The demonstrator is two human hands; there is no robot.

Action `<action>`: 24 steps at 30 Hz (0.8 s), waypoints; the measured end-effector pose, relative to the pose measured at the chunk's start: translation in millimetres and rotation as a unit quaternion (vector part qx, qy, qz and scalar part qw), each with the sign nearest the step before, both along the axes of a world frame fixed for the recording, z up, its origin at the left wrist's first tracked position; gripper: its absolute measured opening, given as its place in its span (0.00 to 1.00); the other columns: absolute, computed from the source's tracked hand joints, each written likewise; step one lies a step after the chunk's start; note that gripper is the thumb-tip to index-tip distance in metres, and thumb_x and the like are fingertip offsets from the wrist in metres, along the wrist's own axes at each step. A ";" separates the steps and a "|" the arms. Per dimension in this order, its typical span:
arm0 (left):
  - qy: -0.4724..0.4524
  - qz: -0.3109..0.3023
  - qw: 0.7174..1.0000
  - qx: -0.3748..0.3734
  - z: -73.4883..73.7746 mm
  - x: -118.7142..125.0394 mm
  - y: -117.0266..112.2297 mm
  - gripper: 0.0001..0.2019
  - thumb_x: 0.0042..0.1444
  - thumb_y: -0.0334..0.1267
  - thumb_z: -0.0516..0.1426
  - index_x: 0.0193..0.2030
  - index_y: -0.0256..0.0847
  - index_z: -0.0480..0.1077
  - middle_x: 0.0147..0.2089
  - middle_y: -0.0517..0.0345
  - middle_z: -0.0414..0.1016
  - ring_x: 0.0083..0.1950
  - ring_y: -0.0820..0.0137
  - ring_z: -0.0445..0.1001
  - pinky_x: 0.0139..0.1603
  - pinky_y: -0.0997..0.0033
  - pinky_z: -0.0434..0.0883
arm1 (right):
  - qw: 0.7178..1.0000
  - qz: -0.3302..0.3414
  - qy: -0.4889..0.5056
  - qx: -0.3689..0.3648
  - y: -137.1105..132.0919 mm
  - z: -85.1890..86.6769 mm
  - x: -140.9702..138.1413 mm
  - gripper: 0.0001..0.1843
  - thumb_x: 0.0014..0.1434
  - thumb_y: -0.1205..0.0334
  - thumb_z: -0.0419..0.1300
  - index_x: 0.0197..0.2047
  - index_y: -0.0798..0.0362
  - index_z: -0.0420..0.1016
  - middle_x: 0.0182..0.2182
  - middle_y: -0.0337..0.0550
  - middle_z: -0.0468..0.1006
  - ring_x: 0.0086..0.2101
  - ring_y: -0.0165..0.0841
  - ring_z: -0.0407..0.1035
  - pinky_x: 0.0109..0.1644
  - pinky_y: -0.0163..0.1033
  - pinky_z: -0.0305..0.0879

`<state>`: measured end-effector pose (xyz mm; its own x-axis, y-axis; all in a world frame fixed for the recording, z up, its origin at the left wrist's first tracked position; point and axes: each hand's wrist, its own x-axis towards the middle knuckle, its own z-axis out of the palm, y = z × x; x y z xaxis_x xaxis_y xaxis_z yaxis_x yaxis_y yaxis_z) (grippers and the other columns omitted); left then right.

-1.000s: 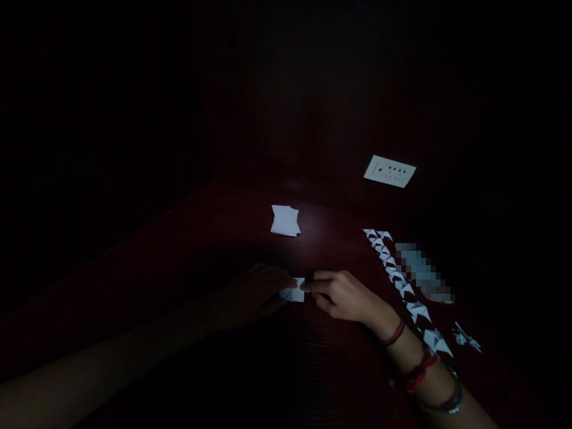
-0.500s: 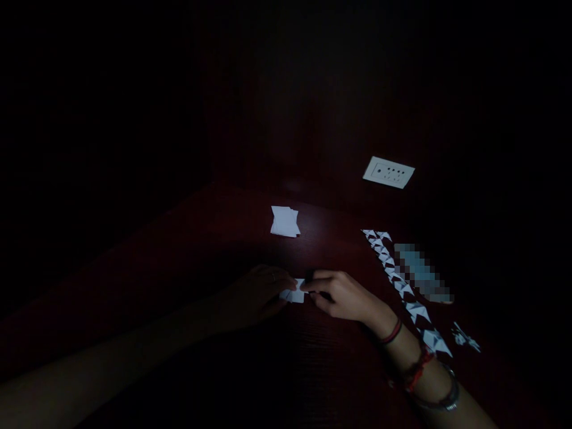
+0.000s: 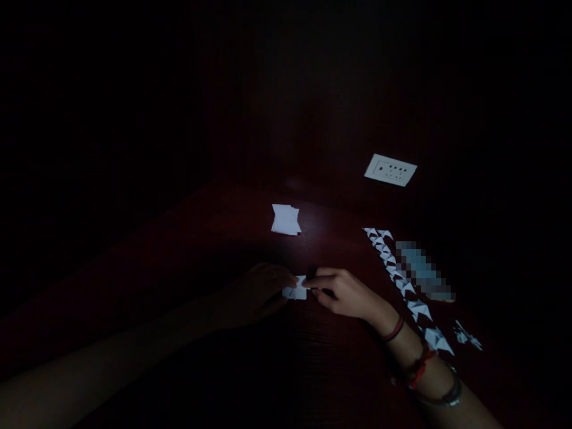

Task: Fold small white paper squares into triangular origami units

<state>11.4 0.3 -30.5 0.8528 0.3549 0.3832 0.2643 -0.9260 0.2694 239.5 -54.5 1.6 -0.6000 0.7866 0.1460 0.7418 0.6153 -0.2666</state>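
Observation:
A small piece of folded white paper (image 3: 299, 294) lies on the dark red table between my two hands. My left hand (image 3: 263, 291), deep in shadow, holds its left side with the fingertips. At the right edge, the index finger of my right hand (image 3: 346, 292) presses on the paper, with the thumb close below. Fold lines cross the paper, though its finer layers are too dim to make out. Beyond my hands sits a loose stack of white paper sheets (image 3: 286, 219).
Several folded white paper pieces (image 3: 406, 289) run in a slanting row on the right. Beside them lies a long blurred bluish object (image 3: 422, 269). Small white bits (image 3: 467, 335) lie nearer my right forearm. A white wall socket (image 3: 391, 170) is on the dark surface behind.
Both hands remain on the paper, with my right index finger slightly further over its edge. The whole view has shifted a little.

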 end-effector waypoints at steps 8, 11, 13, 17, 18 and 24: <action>-0.009 -0.005 1.000 0.018 -6.6 0.5 3.3 0.16 0.58 0.36 0.50 0.54 0.44 0.60 0.53 0.55 0.65 0.53 0.65 0.62 0.53 0.60 0.59 | 1.000 0.010 -0.023 0.004 0.0 0.3 -0.1 0.20 0.57 0.70 0.49 0.52 0.49 0.67 0.33 0.40 0.67 0.30 0.27 0.63 0.36 0.32 0.58; -0.016 -0.005 0.999 0.031 -6.9 0.8 3.0 0.16 0.58 0.36 0.50 0.54 0.44 0.60 0.53 0.55 0.65 0.53 0.65 0.62 0.53 0.60 0.59 | 0.999 0.011 -0.032 0.005 0.2 1.2 -0.5 0.20 0.57 0.69 0.49 0.52 0.48 0.66 0.33 0.40 0.67 0.30 0.27 0.63 0.36 0.32 0.58; -0.011 -0.006 0.999 0.034 -6.3 1.0 2.8 0.16 0.59 0.36 0.49 0.54 0.44 0.60 0.53 0.55 0.66 0.53 0.65 0.62 0.53 0.60 0.59 | 0.999 0.010 -0.039 0.006 0.4 1.8 -1.0 0.20 0.57 0.68 0.49 0.52 0.48 0.66 0.33 0.40 0.67 0.30 0.27 0.63 0.35 0.32 0.58; -0.006 -0.006 0.999 0.034 -4.3 1.2 2.9 0.15 0.59 0.37 0.49 0.53 0.44 0.60 0.53 0.56 0.66 0.53 0.65 0.62 0.52 0.62 0.59 | 0.999 0.006 -0.047 0.011 0.8 2.6 -1.3 0.19 0.58 0.67 0.49 0.52 0.48 0.66 0.33 0.40 0.68 0.30 0.27 0.63 0.35 0.32 0.57; -0.003 -0.008 0.999 0.034 -4.1 1.2 3.0 0.15 0.59 0.37 0.49 0.53 0.44 0.60 0.53 0.56 0.66 0.53 0.65 0.62 0.52 0.62 0.59 | 0.999 0.005 -0.048 0.011 0.9 2.8 -1.2 0.19 0.58 0.67 0.49 0.52 0.48 0.67 0.33 0.40 0.68 0.30 0.27 0.63 0.35 0.32 0.57; -0.011 -0.006 0.999 0.035 -5.9 2.0 4.0 0.15 0.58 0.37 0.50 0.52 0.43 0.61 0.53 0.56 0.66 0.53 0.66 0.62 0.53 0.63 0.58 | 0.998 0.000 -0.058 0.019 0.7 5.5 1.6 0.18 0.57 0.68 0.49 0.49 0.49 0.69 0.32 0.40 0.68 0.29 0.26 0.63 0.34 0.31 0.56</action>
<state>13.4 4.3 -36.4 0.8478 0.3164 0.4255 0.2482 -0.9459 0.2087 241.1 -53.8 7.1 -0.6138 0.7825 0.1048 0.7669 0.6225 -0.1558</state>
